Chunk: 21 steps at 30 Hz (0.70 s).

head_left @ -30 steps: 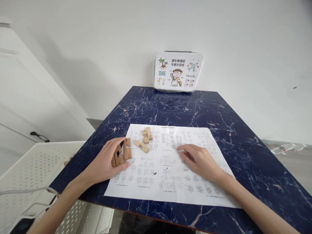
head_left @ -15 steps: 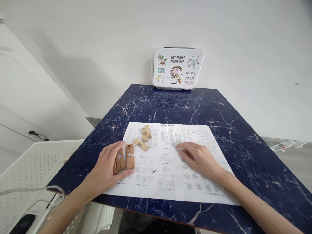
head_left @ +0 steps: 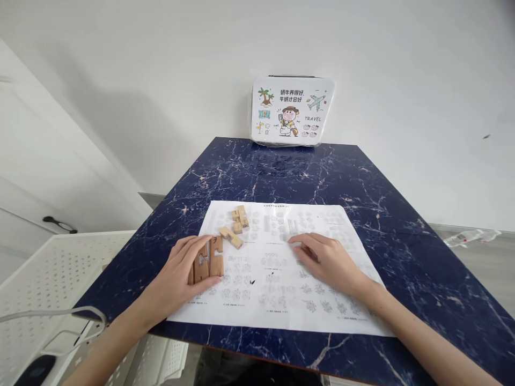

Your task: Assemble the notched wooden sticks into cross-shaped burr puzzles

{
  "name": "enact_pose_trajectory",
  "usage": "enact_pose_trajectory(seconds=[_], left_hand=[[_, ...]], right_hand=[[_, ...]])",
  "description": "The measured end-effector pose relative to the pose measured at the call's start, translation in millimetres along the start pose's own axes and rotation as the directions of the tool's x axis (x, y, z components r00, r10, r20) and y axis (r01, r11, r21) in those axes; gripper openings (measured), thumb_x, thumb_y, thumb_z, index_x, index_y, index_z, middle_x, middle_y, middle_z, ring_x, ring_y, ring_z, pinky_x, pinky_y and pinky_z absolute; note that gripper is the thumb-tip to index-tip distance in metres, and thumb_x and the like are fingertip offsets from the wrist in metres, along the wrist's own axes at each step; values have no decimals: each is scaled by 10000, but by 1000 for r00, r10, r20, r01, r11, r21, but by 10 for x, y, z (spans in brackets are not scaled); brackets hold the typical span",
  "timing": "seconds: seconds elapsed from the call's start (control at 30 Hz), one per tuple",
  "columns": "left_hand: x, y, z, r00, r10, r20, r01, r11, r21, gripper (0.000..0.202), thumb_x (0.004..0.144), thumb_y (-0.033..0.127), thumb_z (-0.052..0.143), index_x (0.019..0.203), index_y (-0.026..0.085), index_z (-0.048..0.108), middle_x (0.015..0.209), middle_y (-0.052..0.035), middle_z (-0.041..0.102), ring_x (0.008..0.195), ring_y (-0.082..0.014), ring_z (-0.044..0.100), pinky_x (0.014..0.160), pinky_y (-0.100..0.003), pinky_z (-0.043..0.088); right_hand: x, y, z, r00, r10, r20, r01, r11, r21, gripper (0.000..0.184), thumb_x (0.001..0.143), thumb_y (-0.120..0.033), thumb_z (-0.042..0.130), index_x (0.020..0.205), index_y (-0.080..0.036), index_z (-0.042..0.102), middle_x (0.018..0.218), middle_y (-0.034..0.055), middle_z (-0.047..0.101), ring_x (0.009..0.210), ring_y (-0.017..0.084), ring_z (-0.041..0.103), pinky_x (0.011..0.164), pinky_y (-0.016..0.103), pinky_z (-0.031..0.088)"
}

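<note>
— Narrowed since the earlier frame: the gap between the marked dark piece and its notched neighbour. State of the left hand?

— I see fingertips at the far ends and thumb at the near end, pinching the dark group between them. Part of it is hidden under the palm.

— Right hand?

— Loosely curled on the printed sheet. I cannot tell whether anything lies beneath it.

— Handling advice?

— I would keep the pressure light and even at both ends, the near ends level, the notches facing one way. Squeezed hard, the row could buckle, in my judgement. I would also keep clear of the pale blocks, just beyond the fingertips on the sheet.

— Containers?

— At the far end of the worktop, one printed case, upright and closed in clear wrap; contents not visible. Left of the worktop, a perforated white unit; I cannot determine what it holds.
</note>
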<state>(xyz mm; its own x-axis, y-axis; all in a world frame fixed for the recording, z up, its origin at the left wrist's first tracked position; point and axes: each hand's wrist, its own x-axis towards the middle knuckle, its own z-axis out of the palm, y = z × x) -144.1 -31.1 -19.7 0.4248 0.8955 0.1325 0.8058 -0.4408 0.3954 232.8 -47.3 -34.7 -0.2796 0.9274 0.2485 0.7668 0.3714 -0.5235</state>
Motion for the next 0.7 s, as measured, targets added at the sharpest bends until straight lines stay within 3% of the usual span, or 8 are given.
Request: enact_pose_trajectory(seconds=[0.13,0.27,0.47,0.6,0.67,0.7], left_hand=[[-39,-28,32,998,44,-34,-43,999,33,745,907,579,722,1537,329,414,1493,-107,532,1410,-366,470,1158,-551,466],[-121,17,29,986,162,-44,-159,984,76,795,937,555,708,1607,367,324,1534,-84,524,1436,-362,442,1189,-550,443],[-134,405,-54,951,306,-56,-306,952,0,924,926,578,722,1665,404,196,1548,-77,537,1430,-370,458,1169,-577,470],[156,868,-25,843,537,12,-531,837,-132,1057,859,618,778,1681,314,187,1538,-138,553,1429,-381,466,1156,-565,487],[393,1054,71,783,621,38,-607,776,-174,954,901,566,761,1663,267,272,1507,-153,588,1417,-384,483,1163,-568,472],[519,1117,141,773,634,36,-618,764,-188,895,916,565,744,1643,254,325,1492,-152,602,1408,-375,491,1164,-566,467]], right_hand=[[0,-3,-9,1000,-3,4,3,1000,9,309,1021,-308,460,1200,-250,706,960,81,772,739,221,683,628,366,488],[-2,13,-7,1000,-16,-1,16,1000,3,305,1024,-315,459,1202,-259,701,947,73,770,726,219,683,631,368,493],[-2,9,2,1000,0,4,0,1000,10,293,1033,-321,464,1201,-258,697,895,57,749,705,212,663,636,371,482],[27,-18,-11,1000,24,10,-24,997,75,271,1030,-335,492,1162,-245,710,870,52,736,696,208,641,658,371,479],[51,-13,-32,998,60,5,-60,983,175,260,1036,-352,490,1114,-243,713,874,51,736,701,206,637,667,364,486],[63,-2,-44,996,92,-14,-86,969,230,264,1041,-361,481,1092,-241,711,881,53,737,705,206,635,666,360,490]])
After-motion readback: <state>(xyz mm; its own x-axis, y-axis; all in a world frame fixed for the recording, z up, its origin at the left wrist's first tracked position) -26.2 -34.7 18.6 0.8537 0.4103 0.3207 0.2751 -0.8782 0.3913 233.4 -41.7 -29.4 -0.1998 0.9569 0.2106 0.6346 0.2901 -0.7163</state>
